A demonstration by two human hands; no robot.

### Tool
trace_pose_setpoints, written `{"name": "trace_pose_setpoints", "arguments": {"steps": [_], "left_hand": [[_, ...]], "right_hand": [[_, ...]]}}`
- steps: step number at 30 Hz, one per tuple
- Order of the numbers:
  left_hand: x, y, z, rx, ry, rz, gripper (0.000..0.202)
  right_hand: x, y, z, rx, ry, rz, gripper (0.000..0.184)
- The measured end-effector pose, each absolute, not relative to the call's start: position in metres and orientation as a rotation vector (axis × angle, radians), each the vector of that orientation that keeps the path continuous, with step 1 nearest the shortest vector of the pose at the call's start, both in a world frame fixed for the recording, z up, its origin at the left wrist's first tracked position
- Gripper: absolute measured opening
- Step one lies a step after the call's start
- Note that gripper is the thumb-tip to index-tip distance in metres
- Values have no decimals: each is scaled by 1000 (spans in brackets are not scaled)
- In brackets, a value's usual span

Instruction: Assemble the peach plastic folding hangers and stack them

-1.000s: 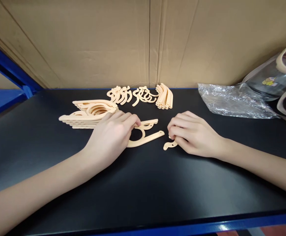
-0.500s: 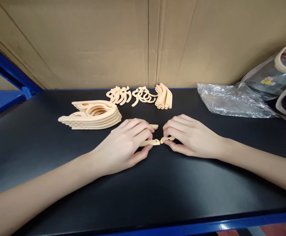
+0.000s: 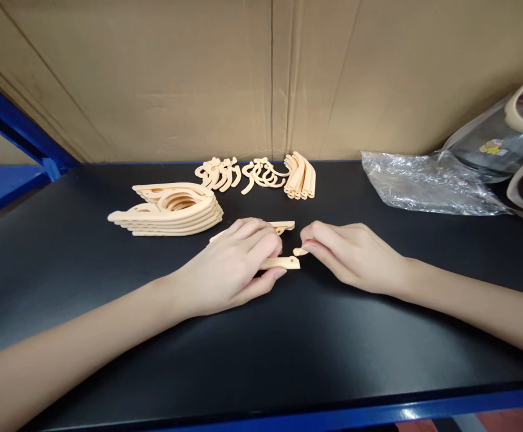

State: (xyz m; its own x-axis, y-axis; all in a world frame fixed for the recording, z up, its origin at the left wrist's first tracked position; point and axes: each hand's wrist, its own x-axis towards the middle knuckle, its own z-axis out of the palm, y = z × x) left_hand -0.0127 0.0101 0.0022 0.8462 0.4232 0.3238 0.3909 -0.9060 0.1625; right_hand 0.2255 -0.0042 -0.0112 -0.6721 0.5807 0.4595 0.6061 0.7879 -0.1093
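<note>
My left hand (image 3: 239, 267) is closed on a beige plastic hanger arm (image 3: 283, 263), whose end with a small hole sticks out to the right between thumb and fingers. Behind and partly under that hand lies another beige hanger piece (image 3: 285, 225); most of it is hidden. Just to the right, my right hand (image 3: 349, 252) pinches a hanger hook (image 3: 299, 252), of which only the rounded knob end shows. The knob sits slightly above the arm's holed end; I cannot tell whether they touch.
A stack of folded beige hangers (image 3: 167, 216) stands to the left. Along the back lie two groups of loose hooks (image 3: 219, 174) and a bundle of hanger arms (image 3: 300, 176). A clear plastic bag (image 3: 427, 183) and a transparent container (image 3: 490, 147) are at the right. Cardboard (image 3: 176, 78) walls the back.
The hanger arm has shifted slightly right in my left hand. My right fingers have closed tighter round the hook, and its knob has moved up from the arm's end.
</note>
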Motion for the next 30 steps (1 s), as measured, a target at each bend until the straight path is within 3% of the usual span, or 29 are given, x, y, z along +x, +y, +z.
{"name": "trace_pose_setpoints", "arguments": {"steps": [8, 18, 30], "left_hand": [[-14, 11, 3, 2820, 667, 513, 19], [-14, 12, 1, 2813, 674, 497, 28], [-13, 12, 2, 2821, 602, 562, 13]], "right_hand": [[222, -8, -11, -798, -2540, 138, 18], [221, -10, -10, -781, -2452, 115, 17], [221, -9, -11, -786, -2435, 33, 22]]}}
